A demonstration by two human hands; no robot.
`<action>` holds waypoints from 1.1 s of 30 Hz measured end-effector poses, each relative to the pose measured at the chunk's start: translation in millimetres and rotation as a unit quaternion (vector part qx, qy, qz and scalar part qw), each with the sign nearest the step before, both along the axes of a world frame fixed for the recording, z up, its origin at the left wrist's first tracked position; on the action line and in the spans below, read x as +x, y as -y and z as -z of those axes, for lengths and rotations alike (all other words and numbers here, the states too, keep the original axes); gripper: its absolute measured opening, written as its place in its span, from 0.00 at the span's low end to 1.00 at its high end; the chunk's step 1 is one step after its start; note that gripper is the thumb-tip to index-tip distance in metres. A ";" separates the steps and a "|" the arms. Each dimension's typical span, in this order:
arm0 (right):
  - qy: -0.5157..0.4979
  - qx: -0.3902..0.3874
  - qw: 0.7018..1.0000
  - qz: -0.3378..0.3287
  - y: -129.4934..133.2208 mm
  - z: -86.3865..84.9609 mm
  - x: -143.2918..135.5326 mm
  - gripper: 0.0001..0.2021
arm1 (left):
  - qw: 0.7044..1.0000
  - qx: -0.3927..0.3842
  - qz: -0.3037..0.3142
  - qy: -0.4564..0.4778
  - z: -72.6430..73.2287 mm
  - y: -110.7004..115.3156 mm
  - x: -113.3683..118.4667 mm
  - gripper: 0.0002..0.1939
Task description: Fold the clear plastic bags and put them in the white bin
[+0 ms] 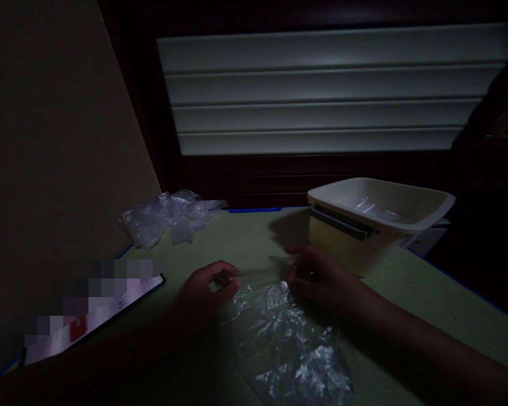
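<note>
A clear, crinkled plastic bag point(285, 344) lies on the green tabletop point(245, 237), between and in front of my hands. My left hand point(214, 285) is at the bag's upper left edge, its thumb and fingers curled towards each other with a gap between them; whether they pinch the thin film is too dark to tell. On the upper right side of the bag, my right hand point(315, 276) has its fingers apart and bent, with the index finger stretched out. A faint clear film shows near its fingertips.
A cream plastic bin point(342, 239) with clear material inside stands at the back right. Crumpled clear bags point(169, 217) lie at the back left. A flat, partly blurred item with a red mark point(105, 316) lies at the left edge. Behind is a slatted panel point(313, 90).
</note>
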State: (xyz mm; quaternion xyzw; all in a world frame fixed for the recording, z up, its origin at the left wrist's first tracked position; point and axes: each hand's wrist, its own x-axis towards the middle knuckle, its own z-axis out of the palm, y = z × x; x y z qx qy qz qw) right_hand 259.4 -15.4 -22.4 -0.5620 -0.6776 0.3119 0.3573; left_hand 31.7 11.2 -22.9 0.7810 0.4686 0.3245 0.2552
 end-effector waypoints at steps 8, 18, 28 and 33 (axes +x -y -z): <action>0.103 0.042 0.994 -0.010 -0.9 -3.2 6.3 0.06 | 0.999 0.000 0.025 -0.020 0.6 0.6 0.4 0.07; 0.206 0.098 0.973 -0.016 -0.6 -2.6 9.7 0.07 | 0.997 0.054 0.052 -0.035 3.3 3.1 0.9 0.06; 0.286 0.112 0.952 0.001 0.7 -6.3 10.6 0.08 | 0.993 0.083 0.070 -0.047 1.4 8.1 2.4 0.09; 0.344 0.122 0.931 -0.024 4.2 -15.3 8.4 0.09 | 0.990 0.105 0.082 -0.055 3.9 9.2 0.6 0.09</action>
